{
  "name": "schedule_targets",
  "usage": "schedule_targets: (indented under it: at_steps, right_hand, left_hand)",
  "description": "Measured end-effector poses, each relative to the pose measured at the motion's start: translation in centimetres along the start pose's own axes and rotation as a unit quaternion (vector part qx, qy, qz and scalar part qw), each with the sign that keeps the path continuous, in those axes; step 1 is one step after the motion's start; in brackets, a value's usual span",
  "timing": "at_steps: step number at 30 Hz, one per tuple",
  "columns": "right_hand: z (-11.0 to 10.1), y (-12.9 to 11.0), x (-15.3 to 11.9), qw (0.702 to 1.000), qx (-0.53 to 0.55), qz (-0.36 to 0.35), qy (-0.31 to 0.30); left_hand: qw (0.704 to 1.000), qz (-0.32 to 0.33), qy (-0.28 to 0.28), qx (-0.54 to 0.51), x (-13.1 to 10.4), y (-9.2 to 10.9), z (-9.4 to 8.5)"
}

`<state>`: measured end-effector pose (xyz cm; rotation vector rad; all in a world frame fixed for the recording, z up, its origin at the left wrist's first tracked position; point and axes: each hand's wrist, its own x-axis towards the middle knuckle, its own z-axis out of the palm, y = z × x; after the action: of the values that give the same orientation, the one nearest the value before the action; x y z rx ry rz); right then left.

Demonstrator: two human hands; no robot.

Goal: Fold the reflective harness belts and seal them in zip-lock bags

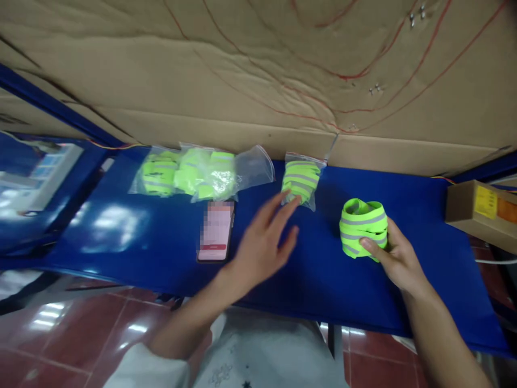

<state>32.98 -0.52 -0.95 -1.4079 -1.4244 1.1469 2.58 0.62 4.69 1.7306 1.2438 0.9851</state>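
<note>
Table: pile of bagged bands at back edge, left. Phone just in front of it. Single bagged band at back edge, centre. Loose band roll right of centre. Cardboard box at right end.

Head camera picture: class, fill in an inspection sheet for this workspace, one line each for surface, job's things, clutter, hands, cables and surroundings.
Surface: blue table, glossy, with light glare on its left part.
Job's things: loose roll of yellow reflective band; small bag of band; larger bags of band at the back left.
Clutter: phone lying flat, screen lit; cardboard box at the right edge.
Hands: right hand grips the loose roll; left hand open, fingers at the small bag.
Cables: red wires across the cardboard; a white cable under the box.
Surroundings: cardboard sheet behind; red tiled floor.
</note>
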Motion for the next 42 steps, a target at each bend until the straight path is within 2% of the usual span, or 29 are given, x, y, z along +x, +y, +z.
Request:
schedule_targets:
  at_steps: [1,2,4,6,7,9,11,14,16,19,22,25,29,33,35,42]
  right_hand:
    - [0.0,0.2,0.1,1.0,0.025,0.018,-0.004]
    - [0.1,0.3,0.1,0.998,0.048,0.033,-0.01]
    - [0.5,0.3,0.2,0.994,0.087,0.053,-0.026]
    - [0.9,0.1,0.2,0.991,0.115,0.06,-0.042]
    - [1.1,0.0,0.1,0.99,0.122,0.061,-0.044]
    - [1.1,-0.2,-0.1,0.989,0.13,0.063,-0.036]
    - [0.9,-0.7,-0.4,0.988,0.137,0.067,-0.021]
    - [0.9,-2.1,-0.4,0.983,0.169,0.074,-0.01]
    - [1.3,-3.4,0.0,0.978,0.196,0.072,-0.026]
    - [2.5,-5.3,1.1,0.976,0.186,0.057,-0.098]
    - [3.5,-6.4,2.1,0.974,0.109,0.042,-0.192]
    - [3.8,-6.5,2.5,0.964,0.039,0.036,-0.262]
    - [3.6,-5.5,2.5,0.961,0.009,0.049,-0.27]
    - [3.9,-4.6,2.3,0.959,-0.014,0.023,-0.284]
    - [4.0,-4.6,2.2,0.961,-0.044,0.012,-0.274]
    - [4.7,-4.6,1.3,0.959,-0.183,-0.028,-0.214]
  left_hand:
    - [0.987,0.044,0.053,0.143,0.8,-0.2,-2.0]
    - [0.96,0.061,0.059,0.268,1.9,-0.5,-3.7]
    - [0.891,0.041,0.028,0.451,4.7,-1.7,-6.3]
    - [0.822,0.007,-0.013,0.569,7.6,-3.1,-7.7]
    - [0.797,-0.01,-0.044,0.602,8.7,-3.7,-8.1]
    - [0.774,-0.022,-0.083,0.627,9.7,-4.4,-8.7]
    - [0.778,0.01,-0.094,0.621,9.2,-4.1,-9.3]
    - [0.793,0.112,-0.103,0.591,6.5,-2.7,-9.7]
    - [0.798,0.163,-0.119,0.568,4.6,-1.5,-9.3]
    - [0.807,0.214,-0.127,0.536,2.8,0.0,-7.6]
    - [0.814,0.245,-0.126,0.512,2.1,0.8,-5.8]
    - [0.81,0.251,-0.168,0.502,1.7,0.9,-4.7]
    - [0.828,0.21,-0.242,0.46,1.1,0.2,-3.2]
    - [0.847,0.179,-0.207,0.456,1.0,-0.2,-1.6]
    - [0.844,0.193,-0.187,0.464,1.1,-0.1,-1.0]
    - [0.845,0.226,-0.183,0.448,0.8,0.4,0.6]
